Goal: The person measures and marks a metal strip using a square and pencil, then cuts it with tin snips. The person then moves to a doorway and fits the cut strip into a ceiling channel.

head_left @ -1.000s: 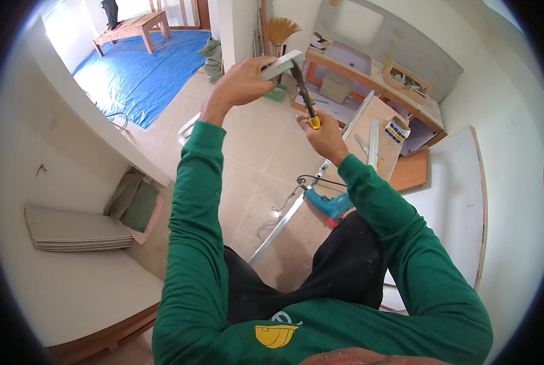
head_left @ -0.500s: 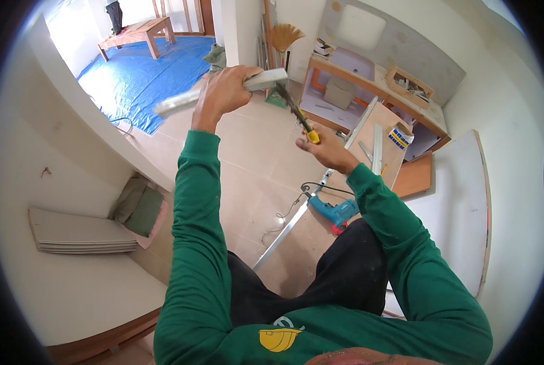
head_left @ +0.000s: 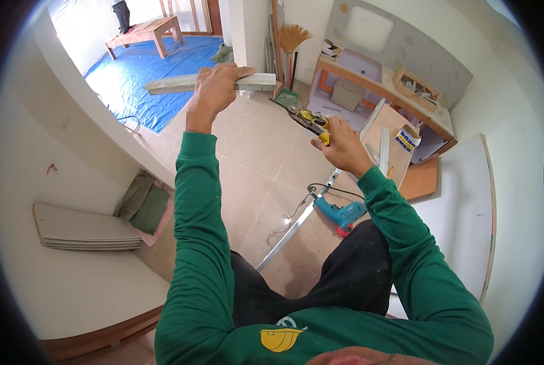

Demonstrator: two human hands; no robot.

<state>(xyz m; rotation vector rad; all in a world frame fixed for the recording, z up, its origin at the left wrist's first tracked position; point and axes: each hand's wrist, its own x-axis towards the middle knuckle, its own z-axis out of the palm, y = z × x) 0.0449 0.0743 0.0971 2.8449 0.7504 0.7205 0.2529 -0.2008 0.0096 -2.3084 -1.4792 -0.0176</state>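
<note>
My left hand [head_left: 214, 91] is wrapped round a short grey metal channel [head_left: 261, 81], held out level at the far middle. In my right hand [head_left: 345, 147] is a pair of tin snips [head_left: 296, 114] with yellow on the handles. Their dark jaws point up and left, just below the channel's right end and apart from it. A teal power drill [head_left: 345, 214] with a black cord lies near my right knee. Beside it, a long shiny metal strip [head_left: 286, 236] slants across the floor.
A board [head_left: 376, 126] at the right carries metal pieces and a small box [head_left: 407, 140]. Behind it stands a wooden counter [head_left: 378, 84] with a sink. A broom [head_left: 293, 38] leans by the wall. Blue sheeting [head_left: 139, 79] lies under a bench [head_left: 150, 31], where a person stands. Stacked panels [head_left: 89, 230] rest at left.
The metal channel has swung from a tilt to nearly level. The snips have turned and drawn slightly down and right, away from the channel's end. My view has shifted a little.
</note>
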